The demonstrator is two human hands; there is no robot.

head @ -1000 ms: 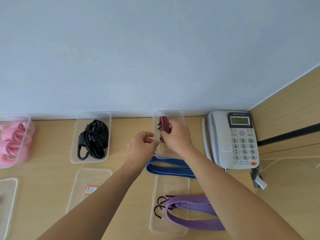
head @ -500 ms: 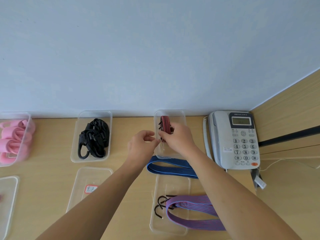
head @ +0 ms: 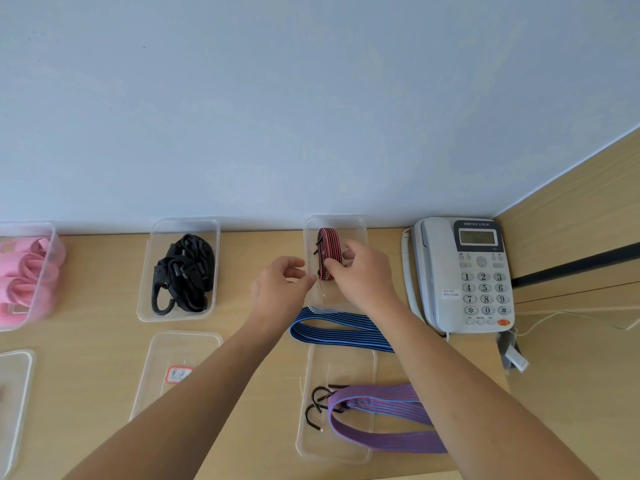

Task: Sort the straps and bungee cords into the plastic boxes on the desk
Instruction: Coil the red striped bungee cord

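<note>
The right grip point(head: 360, 271) pinches the folded red-and-black striped bungee cord point(head: 328, 249) inside the clear plastic box point(head: 362, 233) at the counter's back edge, probably to stop it springing open, while the left grip point(head: 280, 287) hovers beside it, loosely curled and empty.

1 view only: a wide-angle camera worn on the head, aimed forward and down at the wooden desk point(head: 249, 244). Near enough to run both forearms up from the bottom edge, with the left hand point(head: 277, 289) and the right hand point(head: 363, 275), gripping a red-and-black bungee cord point(head: 327, 244), just below centre. Pale wall point(head: 311, 98) over the upper half; telephone point(head: 464, 271) far right, box of pink straps point(head: 52, 233) cropped at the left edge.
</note>
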